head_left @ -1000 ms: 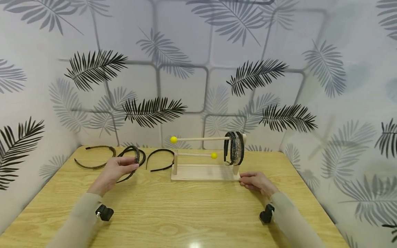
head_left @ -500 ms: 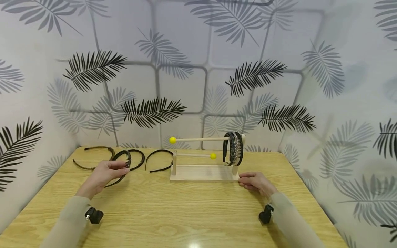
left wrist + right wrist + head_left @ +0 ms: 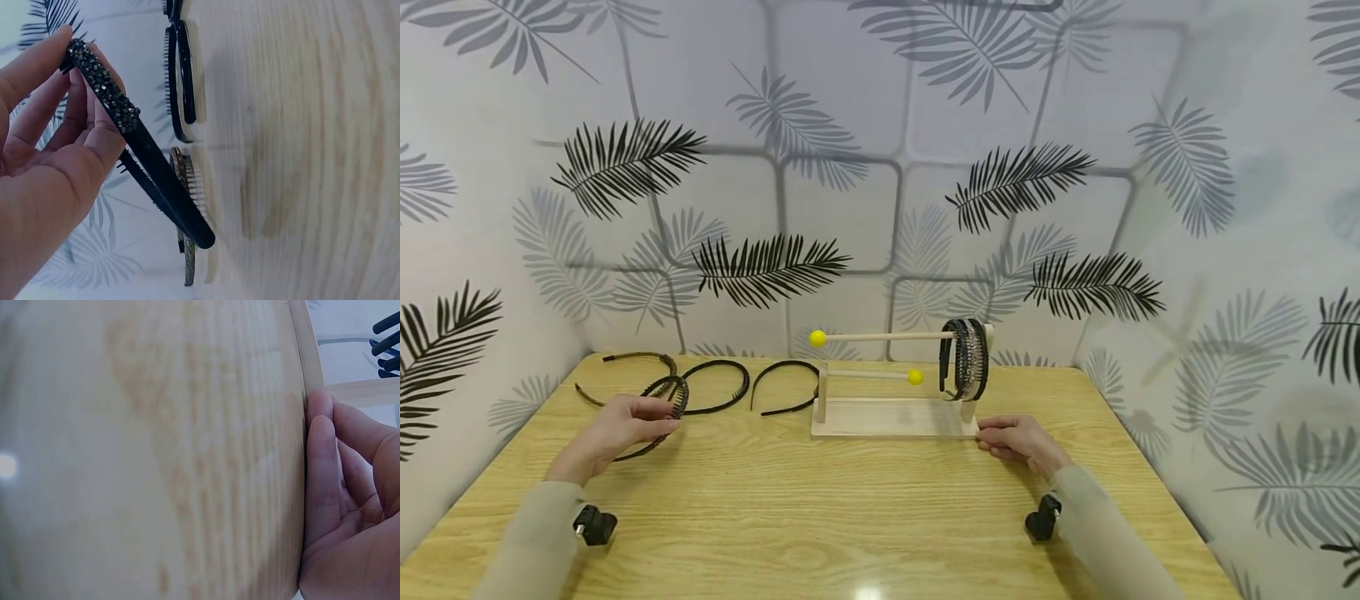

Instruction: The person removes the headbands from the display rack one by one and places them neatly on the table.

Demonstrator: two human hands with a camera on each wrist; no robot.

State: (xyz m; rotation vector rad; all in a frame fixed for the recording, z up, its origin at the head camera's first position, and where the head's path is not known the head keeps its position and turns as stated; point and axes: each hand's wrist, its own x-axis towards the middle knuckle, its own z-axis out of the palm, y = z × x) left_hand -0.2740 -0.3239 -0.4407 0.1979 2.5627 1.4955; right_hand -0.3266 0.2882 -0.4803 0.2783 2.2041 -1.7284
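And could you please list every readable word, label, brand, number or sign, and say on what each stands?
There are none.
The wallpaper carries only leaves and lines; the wooden stand and the held headband show no lettering.
Any marking on the wrist cameras would be too small to read.

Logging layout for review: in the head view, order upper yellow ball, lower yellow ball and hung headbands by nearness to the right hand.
1. Hung headbands, up and left of the right hand.
2. Lower yellow ball, further left.
3. Upper yellow ball, farthest left.
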